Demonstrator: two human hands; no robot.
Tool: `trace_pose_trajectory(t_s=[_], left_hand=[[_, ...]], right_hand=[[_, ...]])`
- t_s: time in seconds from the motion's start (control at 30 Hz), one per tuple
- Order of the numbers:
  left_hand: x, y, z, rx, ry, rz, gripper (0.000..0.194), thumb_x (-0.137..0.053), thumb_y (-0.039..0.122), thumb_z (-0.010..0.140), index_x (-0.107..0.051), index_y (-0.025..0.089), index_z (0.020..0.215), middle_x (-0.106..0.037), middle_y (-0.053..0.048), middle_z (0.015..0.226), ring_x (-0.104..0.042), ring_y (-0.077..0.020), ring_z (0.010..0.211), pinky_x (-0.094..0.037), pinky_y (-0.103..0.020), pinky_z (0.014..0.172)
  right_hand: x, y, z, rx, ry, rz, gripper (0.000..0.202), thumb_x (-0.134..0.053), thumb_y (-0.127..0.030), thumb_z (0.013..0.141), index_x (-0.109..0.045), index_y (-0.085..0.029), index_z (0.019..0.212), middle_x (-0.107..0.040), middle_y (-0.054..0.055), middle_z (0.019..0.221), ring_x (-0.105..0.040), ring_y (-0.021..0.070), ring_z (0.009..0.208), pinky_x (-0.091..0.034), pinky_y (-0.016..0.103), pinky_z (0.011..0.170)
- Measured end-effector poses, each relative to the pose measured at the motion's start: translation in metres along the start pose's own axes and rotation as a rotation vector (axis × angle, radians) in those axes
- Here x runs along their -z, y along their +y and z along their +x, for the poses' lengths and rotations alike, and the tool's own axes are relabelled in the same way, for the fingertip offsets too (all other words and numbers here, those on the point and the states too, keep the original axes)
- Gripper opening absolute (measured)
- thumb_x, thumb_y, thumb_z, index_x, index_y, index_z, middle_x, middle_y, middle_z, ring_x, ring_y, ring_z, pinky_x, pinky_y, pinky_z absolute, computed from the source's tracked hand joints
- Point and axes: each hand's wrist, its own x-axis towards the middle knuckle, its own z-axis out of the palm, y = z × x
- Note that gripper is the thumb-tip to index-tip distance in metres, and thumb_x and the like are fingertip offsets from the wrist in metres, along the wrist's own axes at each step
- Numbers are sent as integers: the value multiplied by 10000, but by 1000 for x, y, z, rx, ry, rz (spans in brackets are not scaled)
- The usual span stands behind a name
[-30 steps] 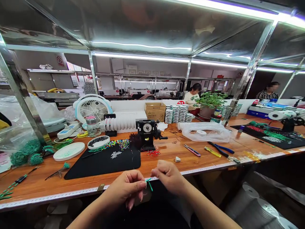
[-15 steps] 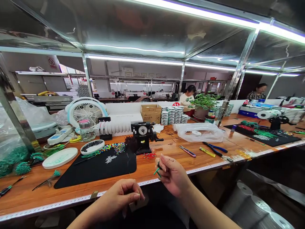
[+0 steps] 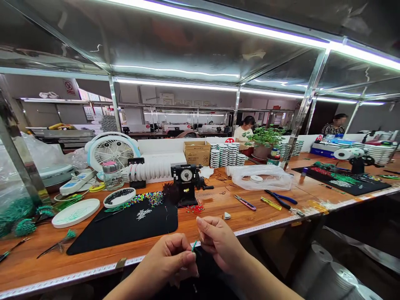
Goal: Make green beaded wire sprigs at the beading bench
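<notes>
My left hand is closed above the front edge of the bench, its thumb and forefinger pinched on a thin green tube-like piece. The tip of the green piece sticks up toward my other hand. Just to the right, my right hand is also pinched shut; whatever its fingers hold is too small to make out. Beyond the hands sit a small black winding machine with a dial and crank, and a pile of red pieces. A small pale object lies behind my right hand.
On a black mat are colourful beads and silvery bits. White dishes and a fan stand left. A cutter, yellow screwdriver and blue-handled pliers lie right. Two people sit farther back.
The green piece was at my right hand and is now at my left fingertips. Both hands have come closer together, my right hand lower. The small pale object has come into view.
</notes>
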Motion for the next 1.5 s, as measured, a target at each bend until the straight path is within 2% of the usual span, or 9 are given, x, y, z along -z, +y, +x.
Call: trace_pose_trajectory(t_s=[0.33,0.5,0.6,0.73,0.9,1.1,1.3,1.4,1.5], left_hand=[[11,-25,-7,-23,7,205,331,-653,451,743,-614,123,716,-656,-78,792,-560,-144,623,-388,-190,424],[4,-10,-5,17,-37,65,371,-668,389,755,-545,156,1016,-681,-70,813,-577,-145,646,-381,-184,437],[-3,1,-1,-41,-10,-22,310,-657,410,760,-510,157,862,-666,-44,664,-533,-113,527,-350,-180,416],[-7,6,-1,-52,-9,-73,318,-650,423,759,-483,160,698,-644,-33,615,-453,-80,453,-346,-196,432],[2,-15,-2,-51,-7,67,292,-686,409,723,-586,136,699,-616,-40,655,-484,-112,523,-366,-215,449],[8,-39,-1,-103,12,182,281,-664,418,744,-644,144,686,-676,-81,780,-548,-163,662,-407,-254,570],[-1,-21,-3,-94,13,40,368,-665,418,749,-609,180,1023,-667,-94,928,-578,-189,755,-413,-263,603],[-8,-9,0,-87,21,-80,279,-641,414,774,-568,158,858,-665,-69,746,-507,-122,554,-351,-232,508],[-10,-4,2,-75,10,-113,282,-633,392,787,-486,165,706,-644,-42,639,-420,-84,472,-306,-224,482]], right_hand=[[-8,-22,-7,100,8,89,420,-667,-421,769,-435,-149,546,-254,-85,467,-129,32,411,-61,211,390],[-9,-14,-4,62,72,-137,435,-614,-465,800,-458,-147,547,-281,-80,442,-164,37,405,-80,221,398],[-9,-7,-3,22,73,-247,433,-598,-466,810,-481,-140,549,-316,-72,441,-199,37,402,-106,222,399],[-10,-5,-4,1,46,-160,436,-616,-466,793,-450,-150,542,-284,-85,438,-186,35,390,-100,219,389],[-13,-12,-7,68,45,13,434,-666,-437,760,-414,-156,547,-300,-84,462,-159,29,399,-76,211,388],[-13,-10,-7,91,61,-70,418,-626,-451,792,-458,-150,556,-276,-86,444,-137,34,392,-66,224,390],[-15,-15,-5,134,112,-446,465,-548,-493,830,-478,-144,531,-362,-52,465,-280,52,435,-205,215,430],[-16,-13,-6,127,117,-550,474,-534,-497,832,-492,-141,523,-424,-30,482,-364,69,470,-274,218,471],[-14,-7,-8,77,104,-408,450,-569,-489,811,-480,-146,534,-380,-52,457,-293,53,420,-210,213,418]])
